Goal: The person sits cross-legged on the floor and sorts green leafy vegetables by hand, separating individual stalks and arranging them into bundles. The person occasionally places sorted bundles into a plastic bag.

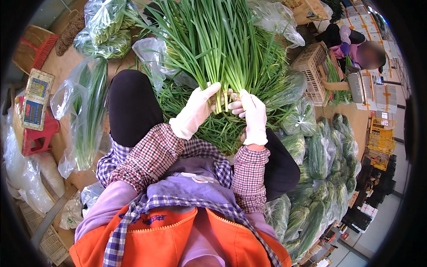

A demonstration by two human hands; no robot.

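Long leafy green stems, apparently garlic chives [218, 50], fan away from me with their pale cut ends towards my lap. My left hand [196, 110], in a white glove, grips a bunch near the stem ends, thumb on top. Close beside it, my right hand [255, 115], also in a white glove, has thumb and fingers closed around the base of stems on its side. A few pale ends [222, 103] stick out between the two hands. Below them lies a heap of loose green leaves [217, 131] between my knees.
At left are a bagged bundle of long greens [85, 116], a digital scale display [37, 100], a red stool [41, 135] and a broom [46, 50]. Several bagged greens [320, 153] lie at right. Beyond a plastic crate [310, 73], another person [347, 50] handles greens beside a second scale [356, 85].
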